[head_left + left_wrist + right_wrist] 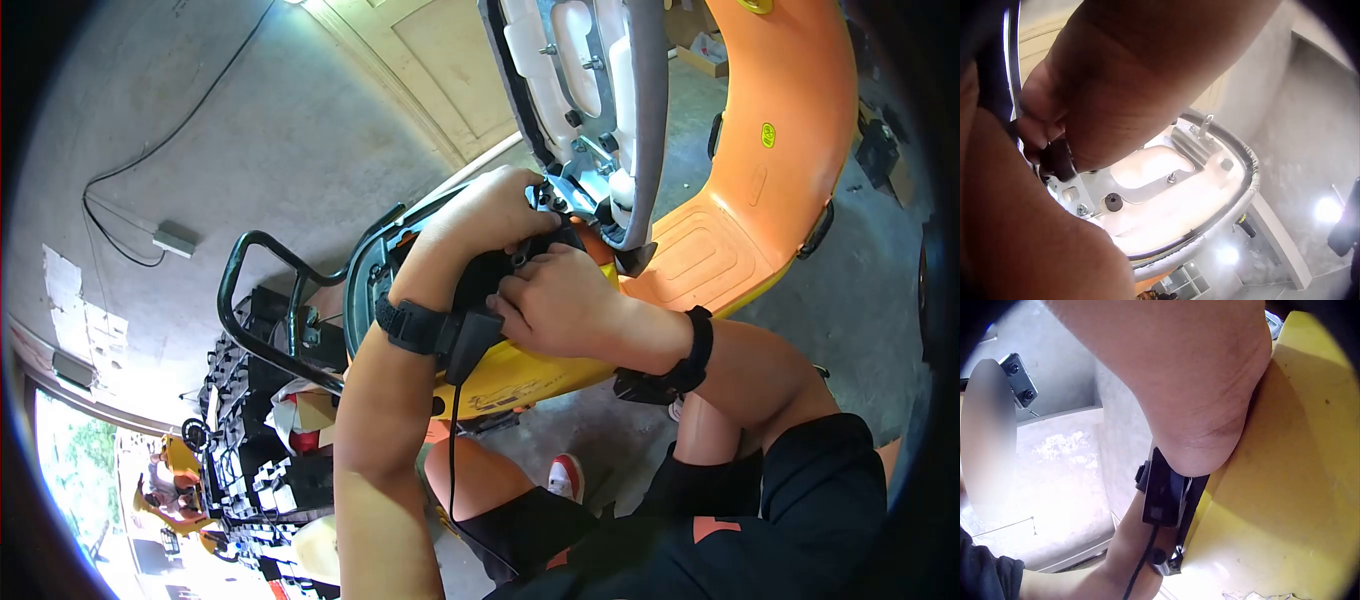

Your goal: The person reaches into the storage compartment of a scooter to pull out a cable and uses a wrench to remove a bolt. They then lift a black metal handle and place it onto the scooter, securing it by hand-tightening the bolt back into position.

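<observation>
The left hand (490, 212) reaches over the open compartment of a yellow vehicle (540, 375), just below the hinge (590, 190) of its raised seat (648, 120). In the left wrist view, its fingers curl round a small black part (1059, 160), with the white seat underside (1166, 209) behind. The right hand (565, 300) lies close below the left, fingers bent over the compartment's dark edge; what its fingertips touch is hidden. From the right wrist, the heel of this hand (1210, 419) appears beside the yellow body panel (1285, 462).
A black tubular rack (232, 300) projects at the vehicle's left end. The orange footboard and front section (790, 130) stand to the right. A cable (455, 450) hangs from the left wrist's device. Black parts (240, 420) are lined up at lower left; a cardboard box (700, 62) sits behind.
</observation>
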{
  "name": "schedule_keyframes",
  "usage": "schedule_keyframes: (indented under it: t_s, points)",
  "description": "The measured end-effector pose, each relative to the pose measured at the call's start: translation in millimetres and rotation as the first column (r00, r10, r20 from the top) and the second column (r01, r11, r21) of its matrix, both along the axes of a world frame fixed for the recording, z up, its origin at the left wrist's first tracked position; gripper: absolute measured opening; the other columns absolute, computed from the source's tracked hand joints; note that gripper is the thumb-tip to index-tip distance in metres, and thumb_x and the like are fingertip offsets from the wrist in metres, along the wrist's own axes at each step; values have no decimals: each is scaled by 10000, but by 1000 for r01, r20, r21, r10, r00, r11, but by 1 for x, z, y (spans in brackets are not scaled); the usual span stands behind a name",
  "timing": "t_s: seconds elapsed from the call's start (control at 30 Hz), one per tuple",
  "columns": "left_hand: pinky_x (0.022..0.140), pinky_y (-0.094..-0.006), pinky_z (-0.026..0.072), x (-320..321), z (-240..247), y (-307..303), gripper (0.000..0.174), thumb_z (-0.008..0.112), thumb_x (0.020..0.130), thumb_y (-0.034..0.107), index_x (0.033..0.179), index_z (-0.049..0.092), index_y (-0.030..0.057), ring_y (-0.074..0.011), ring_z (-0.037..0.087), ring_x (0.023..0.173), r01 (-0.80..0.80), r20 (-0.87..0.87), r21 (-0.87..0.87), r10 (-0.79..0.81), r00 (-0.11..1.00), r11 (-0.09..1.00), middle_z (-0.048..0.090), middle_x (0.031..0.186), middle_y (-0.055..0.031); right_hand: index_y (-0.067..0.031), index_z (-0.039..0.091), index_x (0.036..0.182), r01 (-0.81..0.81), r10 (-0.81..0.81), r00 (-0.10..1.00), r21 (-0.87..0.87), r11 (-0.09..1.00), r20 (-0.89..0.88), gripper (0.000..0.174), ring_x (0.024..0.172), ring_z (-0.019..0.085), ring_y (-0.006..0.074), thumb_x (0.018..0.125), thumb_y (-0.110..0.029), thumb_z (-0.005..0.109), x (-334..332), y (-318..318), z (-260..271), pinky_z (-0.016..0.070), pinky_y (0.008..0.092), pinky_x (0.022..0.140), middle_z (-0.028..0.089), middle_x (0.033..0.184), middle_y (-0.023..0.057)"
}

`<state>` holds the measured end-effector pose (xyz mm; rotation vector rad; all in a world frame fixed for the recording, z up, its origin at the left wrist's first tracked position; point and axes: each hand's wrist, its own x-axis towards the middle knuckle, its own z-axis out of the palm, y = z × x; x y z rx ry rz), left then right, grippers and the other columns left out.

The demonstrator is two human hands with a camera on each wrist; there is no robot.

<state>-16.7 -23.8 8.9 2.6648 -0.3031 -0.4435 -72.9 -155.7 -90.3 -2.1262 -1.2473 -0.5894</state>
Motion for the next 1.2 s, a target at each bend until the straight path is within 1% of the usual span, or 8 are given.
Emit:
schedule_keyframes:
  t_s: [0.2,0.3,0.43,0.6,0.73,0.9,0.97,1.2]
  points:
    - [790,-412,540,3,-14,5,695,770,820,212,1407,499,-46,-354,691,874,162,159,240,-203,966,957,707,972,-253,-56,725,784,-6,6,1000,-17,1000,-3,355,722,705,318,969,-307,554,0,0,0,515,456,763,712,743,141]
    - [856,-431,532,0,-9,5,683,732,840,216,1422,488,-42,-388,682,978,160,95,245,-188,978,956,696,1066,-272,-57,720,787,-11,11,1000,8,1000,6,297,726,703,316,941,-280,597,1,1,-1,520,444,770,709,743,139]
    - [858,-434,540,-4,-11,4,589,672,868,179,1379,505,-60,-384,696,979,114,131,260,-152,980,959,697,1054,-272,-59,716,788,-14,12,999,58,998,31,238,730,701,310,909,-251,644,2,1,-2,524,433,764,706,742,125]
    - [769,-425,560,-3,3,-3,381,607,876,86,1212,568,-90,-384,713,916,15,-116,273,17,993,962,706,1002,-265,-58,722,781,-23,23,1000,10,1000,-8,272,742,704,310,927,-262,617,1,0,1,523,435,755,713,759,136]
    - [768,-426,569,-10,7,-16,339,597,862,72,1158,621,-93,-386,721,906,121,-37,454,-117,992,883,710,980,-283,-57,724,762,-49,46,999,123,991,27,304,721,699,311,940,-268,597,5,4,-5,519,437,732,713,749,138]
    - [824,-452,566,-20,11,-20,301,588,845,74,1076,674,-99,-425,704,977,81,54,367,-108,993,927,702,1021,-309,-54,717,745,-71,72,997,101,992,-13,287,708,693,309,930,-246,613,3,2,2,516,433,718,707,731,126]
    - [796,-446,577,-14,2,-16,262,634,814,159,961,779,-2,-410,713,916,59,94,398,-105,990,916,724,990,-261,-54,715,742,-73,75,997,98,993,-25,283,709,693,308,928,-243,617,2,2,3,516,433,717,707,733,125]
    - [894,-463,545,-3,-5,-3,307,568,832,97,1074,683,-53,-433,680,1022,64,112,296,-101,989,953,702,1064,-288,-60,700,728,-22,23,1000,60,998,-2,267,707,686,308,920,-231,630,1,3,1,515,430,729,696,716,114]
